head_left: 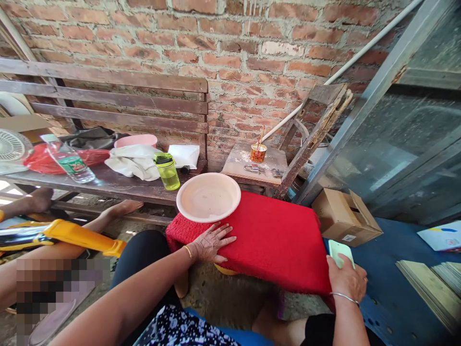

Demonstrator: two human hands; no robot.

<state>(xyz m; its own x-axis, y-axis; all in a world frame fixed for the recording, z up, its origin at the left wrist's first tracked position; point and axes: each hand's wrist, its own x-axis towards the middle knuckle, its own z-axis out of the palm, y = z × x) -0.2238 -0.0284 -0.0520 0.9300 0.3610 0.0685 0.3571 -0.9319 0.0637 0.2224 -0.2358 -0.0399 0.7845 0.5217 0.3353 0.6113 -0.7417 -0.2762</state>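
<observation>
Left hand (212, 242) splays on red cloth (277, 240), right hand (347, 280) grips mint phone (338, 250); bottle label (70, 165) is illegible.

The red, fuzzy cloth (273, 235) lay spread out with its near edge hanging down, while the pale green phone (337, 248) sat tilted in the right hand (348, 279) beside the cloth's right end.

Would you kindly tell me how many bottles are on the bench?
2: the clear bottle by the red bag, and the green bottle by the white cloth. Others may be hidden.
</observation>
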